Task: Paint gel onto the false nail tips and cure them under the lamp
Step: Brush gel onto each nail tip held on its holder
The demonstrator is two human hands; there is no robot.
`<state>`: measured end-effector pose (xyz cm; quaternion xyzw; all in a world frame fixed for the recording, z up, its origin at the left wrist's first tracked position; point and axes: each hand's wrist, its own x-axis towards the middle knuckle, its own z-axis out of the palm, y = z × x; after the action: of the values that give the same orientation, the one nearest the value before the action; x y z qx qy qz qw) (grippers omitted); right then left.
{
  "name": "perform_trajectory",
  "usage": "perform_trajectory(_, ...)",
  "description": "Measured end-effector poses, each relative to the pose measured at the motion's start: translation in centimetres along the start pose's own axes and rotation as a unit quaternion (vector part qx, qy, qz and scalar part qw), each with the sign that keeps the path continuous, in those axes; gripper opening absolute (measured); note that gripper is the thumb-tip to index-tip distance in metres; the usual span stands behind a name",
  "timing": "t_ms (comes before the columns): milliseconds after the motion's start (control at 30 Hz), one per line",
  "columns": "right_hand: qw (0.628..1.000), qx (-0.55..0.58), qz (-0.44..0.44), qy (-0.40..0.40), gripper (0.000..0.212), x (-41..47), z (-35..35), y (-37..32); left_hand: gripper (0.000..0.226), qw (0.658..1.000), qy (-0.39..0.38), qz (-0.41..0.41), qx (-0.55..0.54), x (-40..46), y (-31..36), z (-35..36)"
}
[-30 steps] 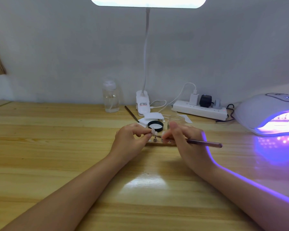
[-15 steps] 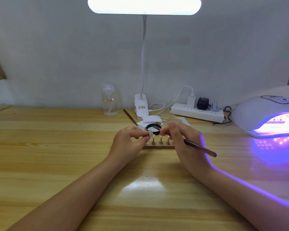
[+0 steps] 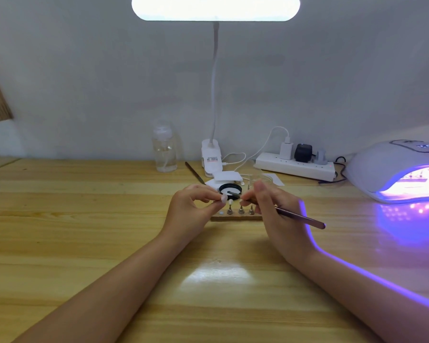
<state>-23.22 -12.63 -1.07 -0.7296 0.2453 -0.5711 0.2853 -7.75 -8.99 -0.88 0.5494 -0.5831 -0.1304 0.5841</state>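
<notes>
Head view. Left hand [image 3: 192,209] is pinching a small pale false nail tip [image 3: 224,198] between thumb and curled fingers, holding it above the left end of the wooden stand [image 3: 235,218]. Right hand [image 3: 278,214] is gripping a thin brush [image 3: 300,216], fingers curled round its shaft; the handle is pointing toward the right edge of the tabletop [image 3: 60,231], the bristle end is reaching toward the nail tip, over the black-rimmed jar [image 3: 229,188]. The stand is sitting mid-tabletop between the two hands, carrying upright pegs [image 3: 241,209]; one peg is bearing a pale tip [image 3: 230,201]. The curing lamp [image 3: 396,174] is glowing violet at the right edge. Along the far edge are standing a clear bottle [image 3: 164,149], the clip base of a desk lamp [image 3: 210,159] and a power strip [image 3: 295,167].
</notes>
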Motion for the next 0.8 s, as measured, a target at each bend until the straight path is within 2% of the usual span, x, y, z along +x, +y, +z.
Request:
perform_trajectory(100,0.999,0.013,0.005,-0.034,0.036,-0.12,0.22,0.03,0.025,1.0,-0.002,-0.01,-0.007,0.05,-0.25,0.02)
perform_trajectory(200,0.996,0.081,0.034,-0.024,0.042,-0.31,0.22,-0.16,0.023,1.0,0.004,-0.022,-0.006,0.06,-0.24,0.11)
perform_trajectory(300,0.999,0.04,0.008,0.002,0.038,-0.15,0.02,-0.14,0.022,1.0,0.002,-0.016,-0.005,0.03,-0.19,0.12)
perform_trajectory(400,1.0,0.007,0.006,-0.024,0.036,-0.02,0.06,-0.23,0.018,1.0,-0.002,-0.015,-0.002,0.07,-0.19,0.03)
perform_trajectory(533,0.995,0.085,0.037,-0.024,0.042,-0.27,0.21,-0.21,0.014,1.0,-0.001,-0.012,0.016,0.1,-0.2,0.07)
perform_trajectory(633,1.0,-0.004,-0.025,-0.014,0.033,0.0,0.07,0.01,0.012,0.999,0.003,-0.007,0.035,0.06,-0.26,0.06)
perform_trajectory(700,0.999,-0.029,-0.027,-0.028,0.033,0.02,0.07,0.03,0.013,0.999,0.008,-0.009,0.04,0.05,-0.22,0.09)
perform_trajectory(800,0.999,0.03,0.009,-0.032,0.039,-0.31,0.13,0.13,0.017,0.999,0.01,-0.006,0.043,0.13,-0.16,0.21)
